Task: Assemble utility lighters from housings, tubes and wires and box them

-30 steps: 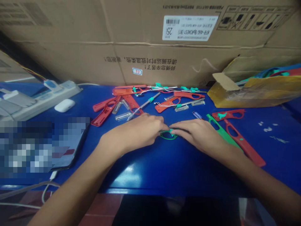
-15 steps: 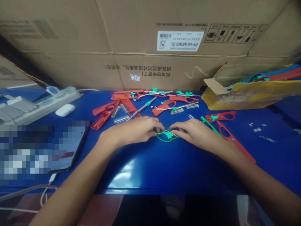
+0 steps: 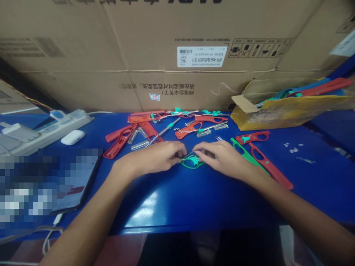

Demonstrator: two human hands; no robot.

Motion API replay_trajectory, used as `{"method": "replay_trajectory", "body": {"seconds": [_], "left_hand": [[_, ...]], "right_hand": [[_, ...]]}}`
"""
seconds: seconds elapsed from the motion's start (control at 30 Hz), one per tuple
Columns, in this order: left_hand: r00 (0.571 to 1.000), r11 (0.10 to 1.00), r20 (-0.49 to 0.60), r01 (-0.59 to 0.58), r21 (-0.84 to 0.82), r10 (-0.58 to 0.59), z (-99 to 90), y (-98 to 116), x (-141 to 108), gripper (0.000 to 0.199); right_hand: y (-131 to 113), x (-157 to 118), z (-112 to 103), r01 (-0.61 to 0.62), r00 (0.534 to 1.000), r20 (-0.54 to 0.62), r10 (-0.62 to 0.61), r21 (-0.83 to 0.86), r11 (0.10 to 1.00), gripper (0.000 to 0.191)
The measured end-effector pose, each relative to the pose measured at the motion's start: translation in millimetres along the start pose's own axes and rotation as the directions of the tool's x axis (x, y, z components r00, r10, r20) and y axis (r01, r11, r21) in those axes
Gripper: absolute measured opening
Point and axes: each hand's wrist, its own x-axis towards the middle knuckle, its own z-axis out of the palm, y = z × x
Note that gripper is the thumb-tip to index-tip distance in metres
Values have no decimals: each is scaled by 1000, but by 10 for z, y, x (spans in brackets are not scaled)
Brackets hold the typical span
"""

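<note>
A green plastic casing with a loop-shaped opening and a teal piece on it sits low over the blue table between my hands. My left hand is closed on the casing's left end. Thumb and forefinger of my right hand pinch thin pale wires above the casing. The casing's far edge and part of the wires are hidden behind my fingers. Beyond my right hand lies another green casing, beside a red casing.
Red casings, clear tubes and metal rods lie behind my hands. An open carton stands back right. At left are a power strip, a white case and a tablet. A cardboard box forms the back.
The camera view has shifted slightly, moving the scene left and down. My right hand has drawn up a little from the casing, and the wires now stand raised between my fingers.
</note>
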Motion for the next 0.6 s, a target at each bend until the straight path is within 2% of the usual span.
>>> {"method": "replay_trajectory", "body": {"seconds": [0.13,0.3,0.43,0.47,0.53,0.6], "left_hand": [[996,997,-75,-50,-55,46,2,36,7,25],[971,984,-160,-174,44,179,52,29,104,27],[952,962,-173,-230,146,253,79,6,187,20],[949,959,-184,-228,166,257,74,6,197,19],[944,955,-209,-210,212,254,47,3,201,19],[934,950,-268,-165,264,237,10,-20,196,19]], "right_hand": [[16,-22,34,78,994,-77,-78,6,997,21],[25,3,44,153,982,-114,-149,22,988,20],[215,35,-137,177,973,-150,-174,6,984,24],[319,26,-231,142,969,-201,-146,-33,989,25],[578,-28,-459,-26,958,-285,-8,-114,993,29],[848,-120,-692,-227,951,-242,192,-123,966,33]]}}
